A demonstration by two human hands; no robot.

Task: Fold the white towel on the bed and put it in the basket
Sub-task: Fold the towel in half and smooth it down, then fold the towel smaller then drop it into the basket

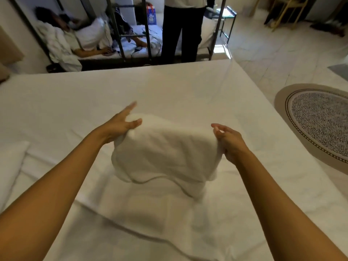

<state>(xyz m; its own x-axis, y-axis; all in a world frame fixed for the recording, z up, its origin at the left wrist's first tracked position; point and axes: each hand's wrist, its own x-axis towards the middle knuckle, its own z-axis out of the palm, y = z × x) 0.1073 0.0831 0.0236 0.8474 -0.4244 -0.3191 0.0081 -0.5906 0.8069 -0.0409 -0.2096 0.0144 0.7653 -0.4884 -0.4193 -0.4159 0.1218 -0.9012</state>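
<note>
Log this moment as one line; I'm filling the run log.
stage: folding | white towel: lifted over bed | left hand: grips left edge | right hand: grips right edge | basket: not in view

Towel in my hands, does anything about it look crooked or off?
Yes: the towel hangs unevenly between left hand and right hand, its lower edge wavy and sagging lower toward the right, over the bed.

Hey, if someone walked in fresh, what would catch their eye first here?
The white towel, held up over the bed at centre, with the left hand and right hand each gripping an upper corner. Next, the round patterned rug on the floor at right.
</note>
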